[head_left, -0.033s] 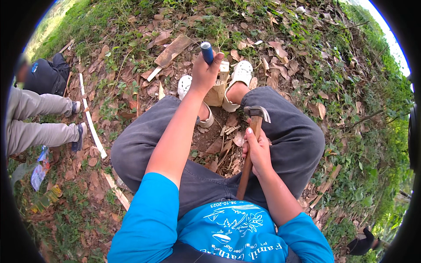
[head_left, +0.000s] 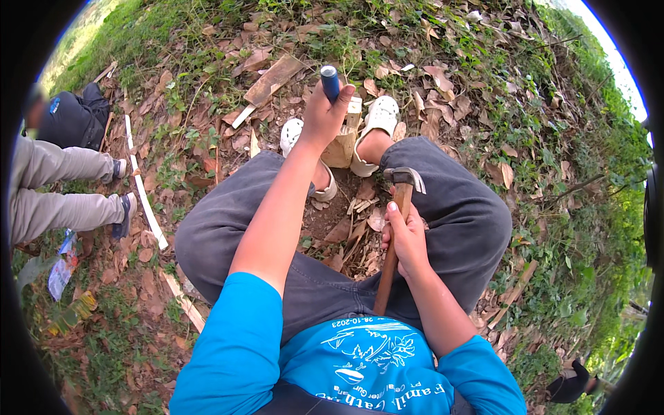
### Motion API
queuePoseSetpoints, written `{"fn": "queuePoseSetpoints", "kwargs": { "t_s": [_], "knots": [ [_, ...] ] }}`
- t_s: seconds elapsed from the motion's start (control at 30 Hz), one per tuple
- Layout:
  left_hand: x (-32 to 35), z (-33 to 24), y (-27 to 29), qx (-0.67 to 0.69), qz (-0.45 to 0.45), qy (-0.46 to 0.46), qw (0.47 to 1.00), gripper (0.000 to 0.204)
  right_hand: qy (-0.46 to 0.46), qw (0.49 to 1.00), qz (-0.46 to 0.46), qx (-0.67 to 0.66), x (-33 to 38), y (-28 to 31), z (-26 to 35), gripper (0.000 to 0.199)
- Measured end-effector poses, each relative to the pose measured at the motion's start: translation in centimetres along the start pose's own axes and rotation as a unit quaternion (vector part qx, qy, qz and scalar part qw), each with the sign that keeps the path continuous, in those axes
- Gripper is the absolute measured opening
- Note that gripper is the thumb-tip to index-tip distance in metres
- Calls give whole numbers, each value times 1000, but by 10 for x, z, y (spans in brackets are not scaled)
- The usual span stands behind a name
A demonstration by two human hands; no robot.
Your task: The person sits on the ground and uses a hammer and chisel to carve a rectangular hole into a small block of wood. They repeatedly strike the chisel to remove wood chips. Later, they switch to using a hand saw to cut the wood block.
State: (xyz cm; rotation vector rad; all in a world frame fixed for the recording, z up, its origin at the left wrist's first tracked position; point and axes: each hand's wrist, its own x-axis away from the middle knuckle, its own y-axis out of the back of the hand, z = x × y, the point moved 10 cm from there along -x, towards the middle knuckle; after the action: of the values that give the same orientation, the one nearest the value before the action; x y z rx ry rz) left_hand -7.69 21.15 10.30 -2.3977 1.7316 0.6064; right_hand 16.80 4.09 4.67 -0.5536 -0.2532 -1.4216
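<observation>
The left hand (head_left: 322,119) curls round a smooth, cylindrical blue tool handle (head_left: 330,84) near a pale wooden block (head_left: 339,150), while the right hand (head_left: 409,243) encloses a curved-claw hammer's (head_left: 402,197) wooden shaft.

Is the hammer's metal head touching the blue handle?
Apart: the head view shows the hammer's metal head lower and to the right of the blue handle, with a pale shoe showing between them.

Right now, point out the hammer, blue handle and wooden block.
Hammer (head_left: 388,272): head view, on the wooden shaft.
Blue handle (head_left: 331,86): head view, on its side below the top end.
Wooden block (head_left: 339,151): head view, on the face between the shoes (head_left: 379,114).
</observation>
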Motion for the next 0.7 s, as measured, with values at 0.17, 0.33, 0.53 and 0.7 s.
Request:
{"fn": "queuePoseSetpoints", "kwargs": {
  "t_s": [0.17, 0.33, 0.53, 0.7],
  "knots": [
    [1, -23, -6, -46, 127, -28, 990, 32, 14, 998, 9, 58, -1, 7, 14, 24],
    [5, -34, -5, -150, 221, -16, 964, 30, 102, 989, 17, 104, -1, 3, 67, 20],
    [16, -48, -1, -219, 213, -54, 951, 33, 353, 924, 91, 116, 41, -43, 205, 29],
    [20, -59, -11, -182, 215, -101, 954, 32, 443, 855, 117, 245, 49, -84, 220, 28]
  ]
}}
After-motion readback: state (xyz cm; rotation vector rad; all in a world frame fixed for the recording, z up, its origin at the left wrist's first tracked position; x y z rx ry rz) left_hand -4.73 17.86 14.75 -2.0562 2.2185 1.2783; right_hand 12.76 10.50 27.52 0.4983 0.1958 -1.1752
